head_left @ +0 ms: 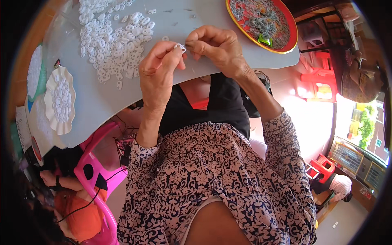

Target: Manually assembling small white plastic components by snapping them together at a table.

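Note:
Between the thumb and fingertips of my left hand (160, 71) is a small white plastic piece with holes (180, 47), held just above the table's near edge. My right hand (216, 48) meets it from the right, thumb and forefinger pinched together close to the piece. What the right fingertips pinch, if anything, is too small to make out. Left of my hands a heap of similar white pieces (116, 49) spreads over the table. To the right stands a round red tray (292, 30) with a yellow rim, holding many small grey metal parts (265, 24).
A scalloped white dish (61, 127) of white pieces and a green container (43, 77) stand on the grey table (102, 106) at left. A pink chair (92, 159) is below, with a person in orange (83, 216) beside it. Red stools (320, 85) are at right.

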A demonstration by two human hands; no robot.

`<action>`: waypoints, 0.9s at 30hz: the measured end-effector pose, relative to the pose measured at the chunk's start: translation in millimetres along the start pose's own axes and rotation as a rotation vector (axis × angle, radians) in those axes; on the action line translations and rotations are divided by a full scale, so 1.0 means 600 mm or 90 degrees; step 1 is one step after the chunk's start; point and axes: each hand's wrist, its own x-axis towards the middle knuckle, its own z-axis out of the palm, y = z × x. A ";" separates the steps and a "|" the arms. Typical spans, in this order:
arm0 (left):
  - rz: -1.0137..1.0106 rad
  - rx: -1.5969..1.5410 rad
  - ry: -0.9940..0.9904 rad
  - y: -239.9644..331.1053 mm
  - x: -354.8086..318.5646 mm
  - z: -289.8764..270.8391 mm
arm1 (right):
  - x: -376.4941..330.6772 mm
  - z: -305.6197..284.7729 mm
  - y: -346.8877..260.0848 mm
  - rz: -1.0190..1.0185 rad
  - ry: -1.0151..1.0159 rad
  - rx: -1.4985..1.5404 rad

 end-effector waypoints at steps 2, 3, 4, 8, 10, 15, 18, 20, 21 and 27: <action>0.001 -0.004 -0.001 -0.007 0.002 0.011 | -0.006 -0.003 0.008 0.002 0.014 0.026; 0.006 -0.011 0.003 -0.009 0.003 0.014 | -0.003 -0.004 0.015 -0.042 0.016 0.064; 0.004 -0.009 0.001 -0.012 0.004 0.016 | -0.002 -0.004 0.020 -0.086 0.018 0.102; 0.008 0.010 -0.002 -0.014 0.005 0.017 | -0.003 0.001 0.021 -0.094 0.026 0.102; 0.009 0.015 -0.007 -0.013 0.004 0.018 | -0.003 0.002 0.021 -0.096 0.023 0.107; 0.002 0.009 -0.002 -0.013 0.003 0.017 | -0.005 0.006 0.022 -0.104 0.025 0.108; 0.007 0.020 -0.012 -0.014 0.003 0.016 | -0.005 0.009 0.020 -0.110 0.033 0.119; 0.007 0.026 -0.010 -0.014 0.003 0.016 | -0.005 0.009 0.021 -0.110 0.030 0.138; 0.008 0.032 -0.008 -0.014 0.003 0.017 | -0.005 0.009 0.022 -0.112 0.037 0.111; 0.014 0.010 -0.018 -0.015 0.004 0.019 | -0.005 0.006 0.021 -0.112 0.041 0.087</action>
